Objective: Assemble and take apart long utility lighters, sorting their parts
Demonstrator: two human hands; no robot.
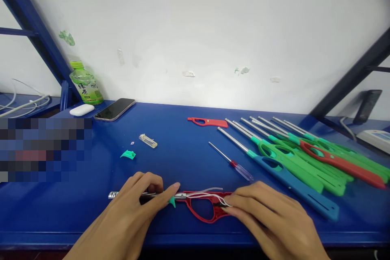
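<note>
While both hands work low at the near edge of the blue table (176,158), the head view shows an opened gas lighter lying between them. The left hand (134,203) curls round its metal tube (182,196), thumb along the near side, with the tube's slotted tip sticking out beyond the knuckles. A small green piece (172,201) pokes out beneath that thumb.

The right hand (271,211) covers the handle end of the red half-casing (219,211), thumb and fingertips drawn close together where the white wires (207,195) run in beside a black part; whether the wires themselves are pinched, I cannot tell. The wires stretch from the tube across the casing's looped opening.

Beyond the hands, a screwdriver (234,163) with a clear and red handle points up and left. Farther back lies a red handle shell (213,122). At right, assembled lighters rest side by side, partly overlapping: a blue-handled lighter (300,183) nearest, then several green-handled lighters (301,170) and a red-handled lighter (344,166).

On the left lie a green plastic fragment (128,154) and a clear plastic part (148,141). Behind them are a phone (115,109), a white case (82,110) and a green-capped bottle (87,85).
</note>
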